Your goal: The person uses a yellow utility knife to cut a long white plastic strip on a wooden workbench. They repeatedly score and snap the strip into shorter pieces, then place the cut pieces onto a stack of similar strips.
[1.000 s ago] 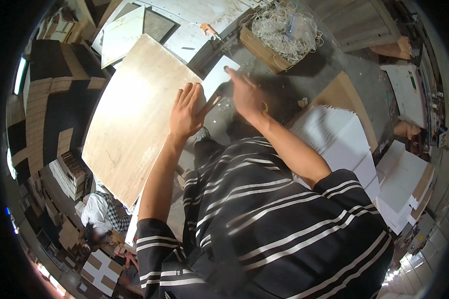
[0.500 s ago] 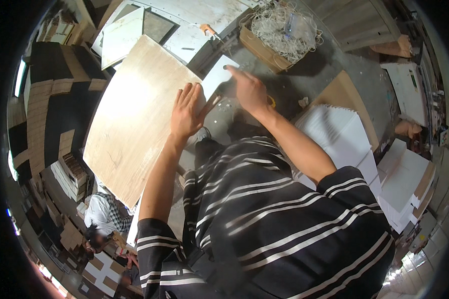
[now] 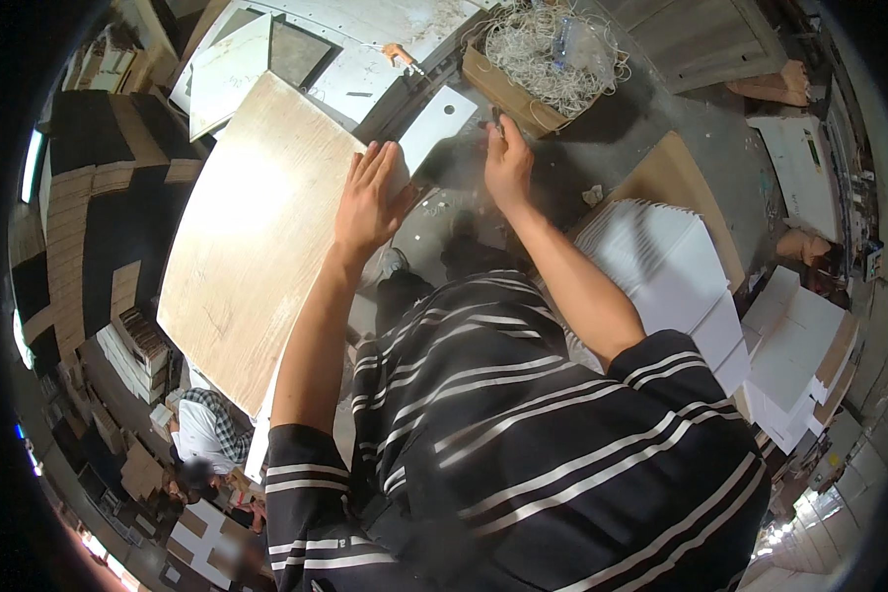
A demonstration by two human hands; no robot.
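My left hand (image 3: 370,205) lies with its fingers stretched out on the near right corner of a pale wood-grain panel (image 3: 237,257). Just beyond its fingertips a white plate (image 3: 432,126) with a round hole sticks out past the panel's edge. My right hand (image 3: 509,166) is raised to the right of this plate, apart from it. Its fingers are closed, and a small dark object shows at the fingertips, too small to name. The panel reflects a bright glare in its upper part.
A cardboard box (image 3: 503,84) full of tangled pale strapping stands ahead on the floor. On the white work surface (image 3: 350,74) lies an orange-handled air gun (image 3: 400,55). Stacked white sheets (image 3: 661,266) stand to my right. Another person (image 3: 207,429) is at lower left.
My right hand has drawn back to the right, off the white plate, uncovering its hole. My left hand stays on the panel, its thumb now closer in. The view has shifted slightly.
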